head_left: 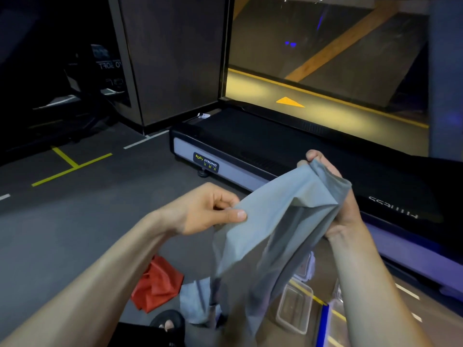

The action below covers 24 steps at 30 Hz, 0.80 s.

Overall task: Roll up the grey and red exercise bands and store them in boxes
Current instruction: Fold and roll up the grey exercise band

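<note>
A black treadmill with a grey side panel runs from centre toward 3 o'clock, its near corner carrying a "BODY STRONG" label. Behind it at 1 o'clock a large screen shows a yellow arrow. Yellow floor tape crosses the dark floor at 9 o'clock. A black sandal sits at 6 o'clock.
</note>
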### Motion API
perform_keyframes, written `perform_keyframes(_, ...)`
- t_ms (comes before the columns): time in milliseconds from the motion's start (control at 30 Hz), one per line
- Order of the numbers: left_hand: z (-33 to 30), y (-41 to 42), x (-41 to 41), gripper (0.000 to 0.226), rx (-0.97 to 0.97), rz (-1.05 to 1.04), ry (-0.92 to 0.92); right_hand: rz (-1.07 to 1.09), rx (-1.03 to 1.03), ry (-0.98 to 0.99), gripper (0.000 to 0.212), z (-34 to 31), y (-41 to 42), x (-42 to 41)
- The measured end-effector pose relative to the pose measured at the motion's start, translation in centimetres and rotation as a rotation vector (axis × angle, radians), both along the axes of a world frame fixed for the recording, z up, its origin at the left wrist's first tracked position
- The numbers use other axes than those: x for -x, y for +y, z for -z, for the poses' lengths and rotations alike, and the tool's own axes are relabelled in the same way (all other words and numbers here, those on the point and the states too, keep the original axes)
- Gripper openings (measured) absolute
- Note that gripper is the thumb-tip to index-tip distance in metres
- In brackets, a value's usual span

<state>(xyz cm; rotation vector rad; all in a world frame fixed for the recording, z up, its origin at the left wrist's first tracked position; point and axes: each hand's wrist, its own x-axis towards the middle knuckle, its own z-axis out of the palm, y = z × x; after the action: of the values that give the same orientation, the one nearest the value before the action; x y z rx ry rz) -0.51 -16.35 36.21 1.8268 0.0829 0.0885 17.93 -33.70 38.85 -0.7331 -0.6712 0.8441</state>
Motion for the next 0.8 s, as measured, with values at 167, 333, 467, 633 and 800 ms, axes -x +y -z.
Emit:
perform_keyframes(167, -1.0, -0.1, 0.6, 0.014, 0.281, 0.185, 0.018, -0.033, 0.018, -0.074, 0.035, 0.2, -0.5, -0.9)
perform_keyframes(333, -1.1, -0.3, 0.9, 0.032, 0.666, 0.318, -0.113, -0.112, 0.208, -0.315, 0.032, 1.4, -0.8, -1.5)
perform_keyframes(467, -1.1, -0.3, 0.4, 0.029, 0.719, 0.339, -0.187, -0.111, 0.308, -0.457, 0.007, 2.4, -0.3, -0.8)
perform_keyframes(633, -1.3, -0.6, 0.4, 0.027, 0.693, 0.262, -0.193, -0.184, 0.281, -0.436, 0.01, 3.2, 0.5, 0.3)
perform_keyframes(800, -1.0, -0.5, 0.3, 0.03, 0.551, 0.189, -0.078, -0.213, 0.089, -0.203, 0.029, 2.0, 1.0, 1.4)
